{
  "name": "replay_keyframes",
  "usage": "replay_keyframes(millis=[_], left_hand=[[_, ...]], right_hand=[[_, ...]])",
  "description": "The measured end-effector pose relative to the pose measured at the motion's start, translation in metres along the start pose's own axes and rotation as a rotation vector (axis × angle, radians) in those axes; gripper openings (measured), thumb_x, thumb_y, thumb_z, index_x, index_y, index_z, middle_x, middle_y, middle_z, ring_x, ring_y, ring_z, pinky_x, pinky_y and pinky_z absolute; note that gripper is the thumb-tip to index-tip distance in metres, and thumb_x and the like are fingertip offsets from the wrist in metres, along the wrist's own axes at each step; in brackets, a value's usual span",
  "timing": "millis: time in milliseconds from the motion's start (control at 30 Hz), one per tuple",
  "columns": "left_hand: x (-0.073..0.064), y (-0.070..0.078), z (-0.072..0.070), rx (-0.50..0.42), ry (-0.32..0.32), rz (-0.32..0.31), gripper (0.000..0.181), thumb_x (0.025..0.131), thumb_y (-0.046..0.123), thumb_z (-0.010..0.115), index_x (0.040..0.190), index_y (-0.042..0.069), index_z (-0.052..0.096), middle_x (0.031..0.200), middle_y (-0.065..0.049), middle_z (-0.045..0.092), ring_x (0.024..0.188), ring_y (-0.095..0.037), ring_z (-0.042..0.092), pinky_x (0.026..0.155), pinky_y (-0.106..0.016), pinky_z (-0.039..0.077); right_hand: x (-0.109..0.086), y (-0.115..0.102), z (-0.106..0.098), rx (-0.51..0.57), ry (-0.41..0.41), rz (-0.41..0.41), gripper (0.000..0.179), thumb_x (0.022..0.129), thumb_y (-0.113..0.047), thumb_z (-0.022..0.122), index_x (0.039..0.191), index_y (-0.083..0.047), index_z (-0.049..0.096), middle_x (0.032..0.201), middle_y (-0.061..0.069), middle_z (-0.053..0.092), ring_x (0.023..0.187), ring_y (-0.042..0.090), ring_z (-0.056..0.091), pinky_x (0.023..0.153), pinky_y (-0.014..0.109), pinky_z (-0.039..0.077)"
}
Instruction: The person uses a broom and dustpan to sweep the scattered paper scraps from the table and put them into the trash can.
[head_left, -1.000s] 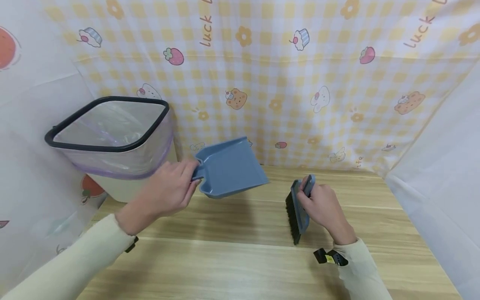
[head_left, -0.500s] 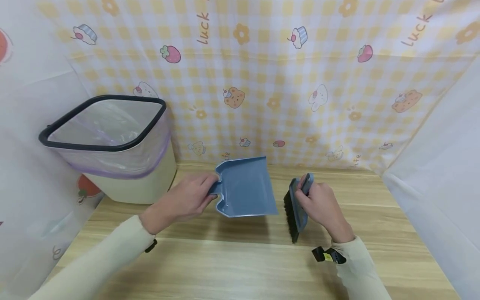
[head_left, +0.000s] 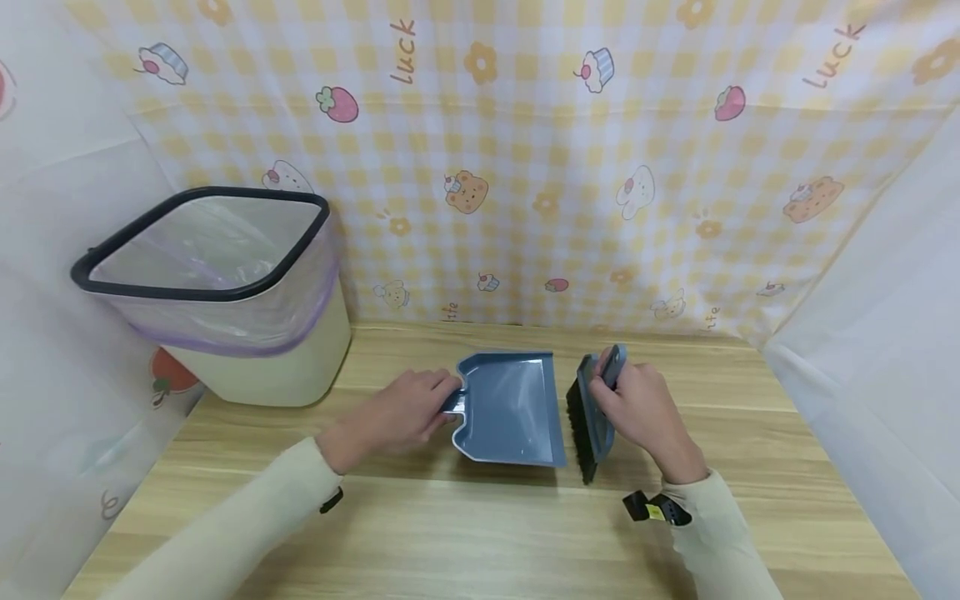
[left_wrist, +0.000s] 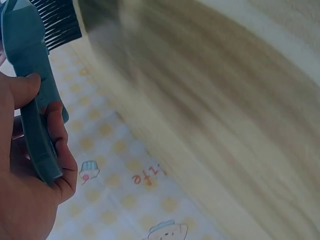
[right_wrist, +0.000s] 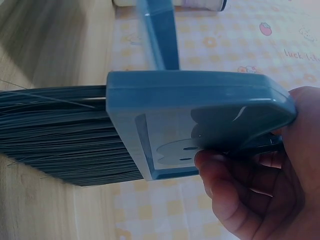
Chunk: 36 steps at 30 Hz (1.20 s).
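Observation:
A blue dustpan (head_left: 510, 408) lies low over the wooden table, its wide lip facing right. My left hand (head_left: 408, 412) grips its short handle, fingers and thumb wrapped round it in the left wrist view. Just right of the lip is a blue hand brush (head_left: 598, 417) with dark bristles (right_wrist: 55, 135) pointing left and down. My right hand (head_left: 641, 412) holds the brush by its handle. In the right wrist view the brush's broad back hides part of the dustpan (right_wrist: 162, 35) behind it.
A cream trash bin (head_left: 296, 379) with a black rim and a clear liner stands at the back left. Behind the wooden table (head_left: 465, 533) hangs a yellow checked cloth (head_left: 517, 167). White sheeting (head_left: 885, 333) closes off the sides.
My left hand has brought the dustpan right and down from beside the bin, levelling it close to the table near the brush. The right hand and brush have hardly moved.

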<state>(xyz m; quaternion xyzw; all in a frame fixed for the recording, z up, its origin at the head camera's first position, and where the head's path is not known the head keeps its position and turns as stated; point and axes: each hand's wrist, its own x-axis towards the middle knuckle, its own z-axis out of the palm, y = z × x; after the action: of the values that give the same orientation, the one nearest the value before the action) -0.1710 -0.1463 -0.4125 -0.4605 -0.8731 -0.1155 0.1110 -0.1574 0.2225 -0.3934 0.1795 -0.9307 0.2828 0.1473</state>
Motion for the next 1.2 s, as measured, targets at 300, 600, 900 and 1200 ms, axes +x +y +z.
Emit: replay_keyframes(millis=[300, 600, 900, 1200], left_hand=[[0.001, 0.005, 0.015, -0.066, -0.104, -0.061, 0.037, 0.102, 0.008, 0.073, 0.136, -0.003, 0.062, 0.120, -0.015, 0.071, 0.106, -0.032, 0.071, 0.096, -0.050, 0.060], [0.004, 0.007, 0.022, -0.078, -0.110, -0.048, 0.034, 0.103, 0.009, 0.071, 0.134, -0.003, 0.063, 0.116, -0.014, 0.071, 0.102, -0.031, 0.072, 0.093, -0.049, 0.061], [0.004, 0.006, 0.032, -0.082, -0.153, -0.073, 0.028, 0.108, 0.014, 0.068, 0.132, -0.001, 0.062, 0.113, -0.011, 0.070, 0.099, -0.026, 0.071, 0.090, -0.046, 0.061], [0.006, 0.007, 0.035, -0.065, -0.194, -0.086, 0.026, 0.111, 0.019, 0.067, 0.130, 0.001, 0.063, 0.113, -0.009, 0.069, 0.100, -0.025, 0.070, 0.091, -0.048, 0.060]], right_hand=[[-0.001, -0.001, 0.000, 0.002, -0.017, 0.025, 0.013, 0.104, -0.007, 0.055, 0.093, -0.013, 0.060, 0.054, -0.010, 0.036, 0.045, 0.009, 0.034, 0.048, 0.029, 0.035], [0.000, -0.001, -0.001, 0.004, -0.024, 0.021, 0.013, 0.105, -0.007, 0.055, 0.096, -0.013, 0.061, 0.054, -0.009, 0.037, 0.044, 0.009, 0.033, 0.048, 0.029, 0.034], [0.000, 0.000, 0.000, 0.008, -0.031, 0.013, 0.013, 0.105, -0.006, 0.055, 0.096, -0.012, 0.061, 0.053, -0.010, 0.036, 0.043, 0.008, 0.029, 0.047, 0.028, 0.032], [-0.001, -0.001, -0.001, 0.008, -0.034, 0.023, 0.012, 0.105, -0.007, 0.055, 0.096, -0.012, 0.061, 0.053, -0.009, 0.036, 0.043, 0.009, 0.030, 0.047, 0.029, 0.032]])
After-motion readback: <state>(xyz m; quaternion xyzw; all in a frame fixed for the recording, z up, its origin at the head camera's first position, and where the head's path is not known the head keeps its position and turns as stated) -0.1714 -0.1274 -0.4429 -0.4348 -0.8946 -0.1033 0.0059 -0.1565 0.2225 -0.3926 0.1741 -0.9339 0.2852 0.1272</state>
